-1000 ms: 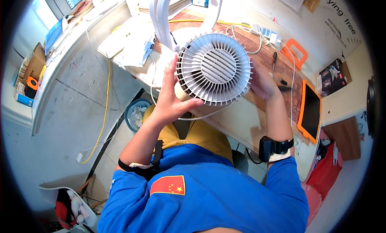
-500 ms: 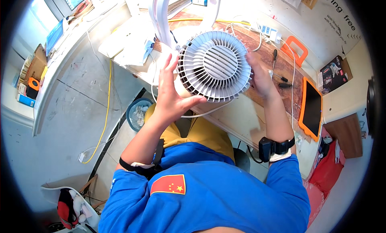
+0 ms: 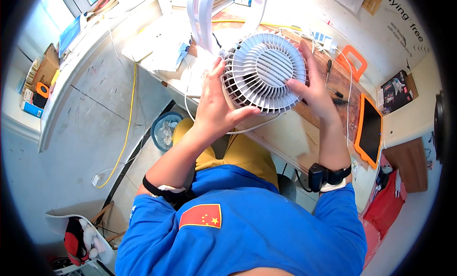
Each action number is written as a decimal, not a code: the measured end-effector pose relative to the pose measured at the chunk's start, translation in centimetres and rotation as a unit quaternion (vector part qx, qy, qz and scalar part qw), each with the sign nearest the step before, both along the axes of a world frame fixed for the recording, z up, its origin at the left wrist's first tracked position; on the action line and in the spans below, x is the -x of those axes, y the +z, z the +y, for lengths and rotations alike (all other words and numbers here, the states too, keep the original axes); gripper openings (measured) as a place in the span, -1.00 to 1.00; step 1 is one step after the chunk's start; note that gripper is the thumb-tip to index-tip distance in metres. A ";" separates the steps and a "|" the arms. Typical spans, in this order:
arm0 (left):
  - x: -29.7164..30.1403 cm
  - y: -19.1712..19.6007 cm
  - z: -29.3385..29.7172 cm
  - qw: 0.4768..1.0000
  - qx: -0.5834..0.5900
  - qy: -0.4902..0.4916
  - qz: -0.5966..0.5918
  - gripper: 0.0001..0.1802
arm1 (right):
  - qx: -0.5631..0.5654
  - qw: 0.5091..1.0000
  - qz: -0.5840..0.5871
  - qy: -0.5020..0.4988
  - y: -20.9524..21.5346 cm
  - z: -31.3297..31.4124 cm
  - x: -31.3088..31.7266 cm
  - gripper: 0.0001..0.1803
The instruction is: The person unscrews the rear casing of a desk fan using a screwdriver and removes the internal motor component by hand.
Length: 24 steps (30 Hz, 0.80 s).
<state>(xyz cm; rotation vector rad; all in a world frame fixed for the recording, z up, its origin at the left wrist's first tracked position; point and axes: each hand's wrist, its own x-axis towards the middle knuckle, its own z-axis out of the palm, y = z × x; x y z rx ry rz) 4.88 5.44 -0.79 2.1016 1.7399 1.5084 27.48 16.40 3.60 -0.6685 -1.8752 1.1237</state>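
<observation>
A white and grey round fan head with a ribbed grille is between my hands, above the desk. My left hand cups its lower left side, the thumb along the lower rim. My right hand wraps the right side, its fingers behind the rim and its thumb on the front of the grille. Behind the fan head rises a curved white frame, which looks joined to it. A white cord loops below the fan head. The back of the fan is hidden.
On the brown desk mat lie screwdrivers, a power strip and an orange handle-shaped frame. An orange-cased tablet is at the desk's right. A blue waste bin stands left below, near a yellow cable.
The fan head has shifted right and slightly up and turned a little. My right thumb now rests on the grille, and my left hand has moved right with it.
</observation>
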 end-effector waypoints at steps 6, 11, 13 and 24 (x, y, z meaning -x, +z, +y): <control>1.3 -1.5 0.2 0.983 0.048 -0.120 -0.133 0.31 | 0.232 0.960 0.002 0.160 -1.7 3.3 -3.7 0.33; 2.3 -3.5 0.5 0.988 -0.034 -0.149 -0.027 0.46 | 0.269 0.939 -0.050 0.208 -3.1 3.8 -3.7 0.37; 2.5 -4.4 1.0 0.988 -0.057 -0.143 0.009 0.50 | 0.276 0.937 -0.074 0.199 -2.8 3.6 -3.3 0.38; 2.4 -5.0 1.6 0.986 -0.115 -0.120 -0.021 0.40 | 0.295 0.936 -0.059 0.182 -3.9 4.1 -3.6 0.40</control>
